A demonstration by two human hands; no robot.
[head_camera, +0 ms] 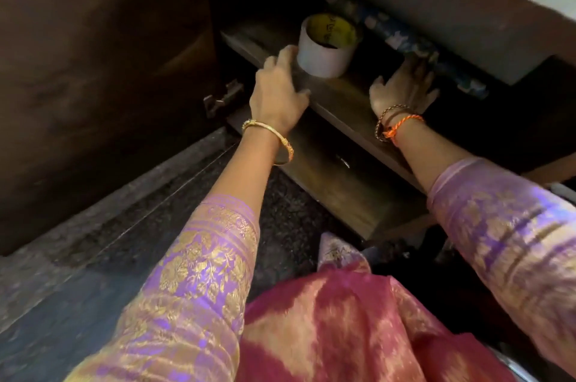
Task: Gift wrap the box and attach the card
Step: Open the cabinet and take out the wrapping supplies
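Observation:
A wide white tape roll (322,62) with a yellow inner core stands on a dark wooden shelf (346,102) inside a cupboard. Behind it a roll of blue-and-white patterned wrapping paper (402,35) lies diagonally along the back right of the shelf. My left hand (277,85) reaches over the shelf's front edge, fingers relaxed, fingertips just left of the tape roll. My right hand (405,85) lies spread on the shelf with its fingertips against the wrapping paper roll. Neither hand grips anything. No box or card is in view.
The cupboard's brown door (93,69) stands open at the left, with hinges on its edge. A lower shelf (336,191) sits under the upper one. A dark panel (436,7) overhangs the shelf at the upper right. Dark speckled floor (156,194) lies below.

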